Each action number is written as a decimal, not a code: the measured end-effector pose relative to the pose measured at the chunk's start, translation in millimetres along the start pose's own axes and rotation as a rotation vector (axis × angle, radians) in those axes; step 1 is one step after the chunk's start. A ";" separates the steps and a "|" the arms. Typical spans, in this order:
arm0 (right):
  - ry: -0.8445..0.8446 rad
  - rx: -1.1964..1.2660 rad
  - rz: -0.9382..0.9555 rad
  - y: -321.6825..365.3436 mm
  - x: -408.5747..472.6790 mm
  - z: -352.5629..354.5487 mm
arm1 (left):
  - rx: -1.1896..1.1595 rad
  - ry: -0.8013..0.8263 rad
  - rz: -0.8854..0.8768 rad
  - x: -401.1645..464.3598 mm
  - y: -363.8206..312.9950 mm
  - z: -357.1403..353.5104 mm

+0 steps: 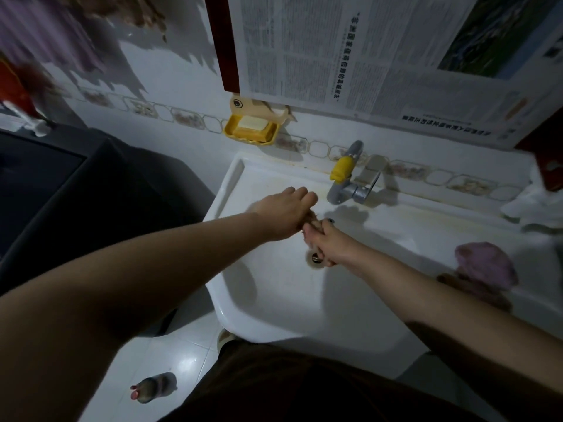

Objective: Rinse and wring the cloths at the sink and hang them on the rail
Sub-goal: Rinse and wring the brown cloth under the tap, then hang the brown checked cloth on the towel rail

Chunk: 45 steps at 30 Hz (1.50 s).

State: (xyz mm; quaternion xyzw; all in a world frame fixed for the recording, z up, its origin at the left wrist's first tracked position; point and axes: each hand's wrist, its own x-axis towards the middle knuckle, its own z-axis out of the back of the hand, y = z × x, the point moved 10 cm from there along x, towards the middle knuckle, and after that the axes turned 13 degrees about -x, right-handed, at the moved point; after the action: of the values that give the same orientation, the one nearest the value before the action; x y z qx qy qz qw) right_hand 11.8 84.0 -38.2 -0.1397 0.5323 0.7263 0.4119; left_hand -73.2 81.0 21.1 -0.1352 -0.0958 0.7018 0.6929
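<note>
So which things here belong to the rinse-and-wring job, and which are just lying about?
In the job:
brown cloth, gripped by left hand and right hand
sink
tap
purple cloth on the rim

Lying about:
soap dish
newspaper
bottle on the floor

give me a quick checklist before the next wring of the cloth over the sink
1. Cloth held in both hands: ok, left hand and right hand both grip it.
2. Hands over the sink basin: ok.
3. Drain free of cloth: cannot tell, right hand covers part of it.
4. Tap off: cannot tell, no stream shows in the dim light.
5. Next cloth within sight: ok, pink cloth lies on the sink's right ledge.
</note>
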 end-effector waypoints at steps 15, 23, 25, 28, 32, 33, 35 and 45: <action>-0.674 -0.461 0.281 84.0 0.0 31.1 | -1.141 -0.020 0.359 -48.3 99.8 17.2; -0.732 -0.301 0.352 189.5 10.0 -17.0 | -1.762 -0.342 0.611 -96.1 224.4 72.0; -0.695 -0.333 0.401 224.0 12.7 -40.9 | -1.978 -0.408 0.649 -111.4 251.8 88.2; -0.509 -0.389 0.376 261.6 25.9 -86.1 | -2.091 -0.375 0.599 -124.3 277.0 113.2; -0.618 -0.159 0.226 290.6 37.4 -97.0 | -2.080 -0.136 0.412 -141.0 281.2 141.4; -0.628 -0.036 0.196 297.5 42.7 -96.3 | -2.043 -0.100 0.362 -146.9 283.3 147.3; -0.496 0.285 0.141 309.4 61.5 -106.6 | -1.970 -0.030 0.270 -158.3 287.4 156.6; -0.101 1.059 0.399 398.7 90.5 -149.5 | -1.439 -0.396 0.263 -198.7 366.6 201.4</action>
State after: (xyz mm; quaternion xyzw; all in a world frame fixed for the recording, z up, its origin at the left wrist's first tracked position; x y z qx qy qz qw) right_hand -377.4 -45.6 107.2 0.2241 0.8196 0.4300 0.3053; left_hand -484.5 -114.6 104.9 -0.4358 -0.6357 0.5542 0.3143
